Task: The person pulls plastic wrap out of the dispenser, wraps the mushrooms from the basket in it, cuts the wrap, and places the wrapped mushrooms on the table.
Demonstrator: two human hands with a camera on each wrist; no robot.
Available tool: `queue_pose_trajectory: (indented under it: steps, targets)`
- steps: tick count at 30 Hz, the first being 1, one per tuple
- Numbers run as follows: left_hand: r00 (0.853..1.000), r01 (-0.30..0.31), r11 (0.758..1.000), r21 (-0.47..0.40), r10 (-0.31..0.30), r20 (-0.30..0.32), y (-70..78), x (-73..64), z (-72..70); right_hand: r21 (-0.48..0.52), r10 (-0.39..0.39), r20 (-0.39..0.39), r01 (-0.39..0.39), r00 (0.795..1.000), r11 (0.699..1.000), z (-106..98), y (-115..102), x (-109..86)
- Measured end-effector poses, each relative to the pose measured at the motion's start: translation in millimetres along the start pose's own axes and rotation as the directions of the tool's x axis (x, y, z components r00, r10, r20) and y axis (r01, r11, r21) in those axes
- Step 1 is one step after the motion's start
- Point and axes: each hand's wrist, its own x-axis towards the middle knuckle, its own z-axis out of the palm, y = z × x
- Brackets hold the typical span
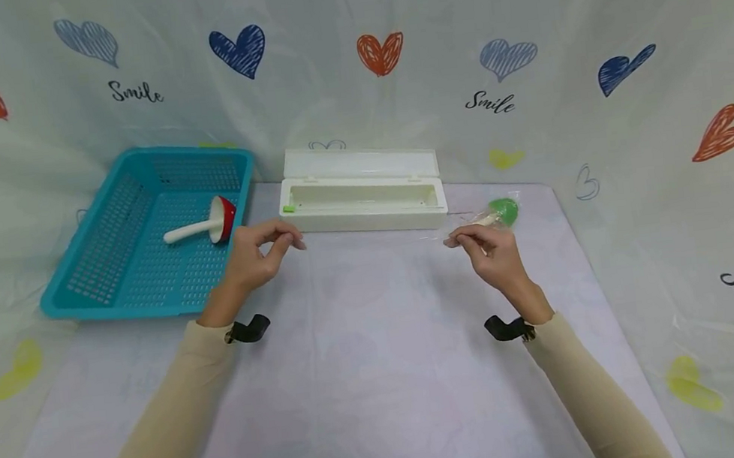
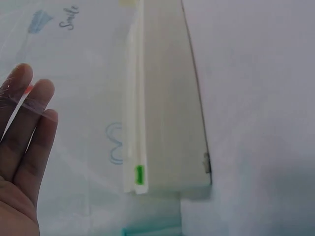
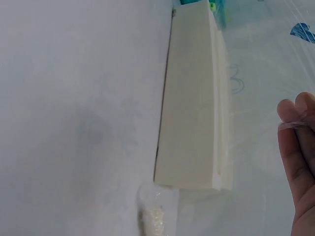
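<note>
A clear plastic film [image 2: 37, 104] shows at the fingertips of my left hand [image 1: 255, 257], whose thumb and fingers pinch it just right of the basket. On the other side, my right hand [image 1: 494, 254] pinches clear film [image 3: 294, 125] too, in front of a green-headed item [image 1: 504, 211] wrapped in transparent plastic. In the head view the film itself is hardly visible, so its full extent cannot be told. Behind and between the hands lies a long white box [image 1: 365, 216], its lid [image 1: 359, 163] raised and a small green piece [image 1: 288, 209] at its left end.
At the back left stands a turquoise perforated basket [image 1: 75, 292]. Inside it lies a white-handled item [image 1: 193, 230] with a red, mushroom-like head. A pale cloth [image 1: 384, 378] covers the table, and a sheet printed with hearts [image 1: 325, 98] hangs behind it.
</note>
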Motion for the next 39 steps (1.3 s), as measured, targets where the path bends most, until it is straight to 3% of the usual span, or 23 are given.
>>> queue_pose_trajectory:
  steps: [3, 6, 8, 11, 13, 16, 18, 20, 23, 28, 32, 36, 39]
  targets:
    - [1.000, -0.025, 1.000, -0.019, 0.025, 0.000, 2.4, 4.0, -4.0, 0.046, -0.003, -0.018, 0.003, 1.000, 0.999, 0, 6, -0.8]
    - [0.997, 0.005, 0.999, 0.036, -0.008, 0.082, 3.6, 0.9, -5.5, 0.095, 0.022, 0.009, -0.023, 1.000, 0.995, 0, 20, -6.9]
    - [0.987, 0.034, 0.996, 0.084, -0.046, 0.152, 1.7, -4.9, -5.4, 0.097, 0.042, 0.061, -0.048, 0.997, 0.994, 1, 28, -13.1]
    - [0.963, 0.086, 0.985, 0.152, -0.122, 0.241, -0.5, -13.8, -4.0, 0.017, 0.073, 0.155, -0.077, 0.985, 0.997, 3, 34, -23.0]
    - [0.934, 0.140, 0.971, 0.192, -0.194, 0.300, -2.2, -18.0, -2.6, -0.055, 0.101, 0.215, -0.091, 0.972, 0.994, 5, 36, -28.8]
    - [0.859, 0.211, 0.931, 0.297, -0.321, 0.398, -4.1, -21.5, 2.3, -0.143, 0.124, 0.286, -0.085, 0.950, 0.986, 12, 41, -35.3]
    - [0.805, 0.215, 0.902, 0.375, -0.381, 0.454, -7.3, -23.5, 7.1, -0.160, 0.111, 0.326, -0.061, 0.939, 0.985, 16, 45, -38.2]
    - [0.767, 0.189, 0.881, 0.434, -0.409, 0.495, -11.8, -25.3, 12.3, -0.173, 0.105, 0.364, -0.044, 0.925, 0.984, 21, 50, -41.0]
    - [0.742, 0.160, 0.868, 0.470, -0.420, 0.523, -17.2, -27.2, 18.7, -0.201, 0.119, 0.417, -0.037, 0.901, 0.979, 25, 57, -44.8]
    - [0.705, 0.143, 0.846, 0.514, -0.452, 0.546, -24.0, -30.9, 26.0, -0.265, 0.227, 0.485, -0.106, 0.844, 0.958, 33, 68, -48.8]
    - [0.662, 0.166, 0.829, 0.534, -0.495, 0.563, -26.4, -35.7, 29.6, -0.290, 0.349, 0.506, -0.225, 0.789, 0.930, 38, 72, -50.1]
    - [0.639, 0.203, 0.820, 0.535, -0.525, 0.562, -24.0, -39.4, 28.3, -0.311, 0.446, 0.509, -0.327, 0.736, 0.893, 41, 71, -49.8]
    - [0.612, 0.238, 0.822, 0.518, -0.541, 0.577, -19.9, -37.9, 23.5, -0.354, 0.494, 0.524, -0.351, 0.694, 0.867, 44, 71, -49.2]
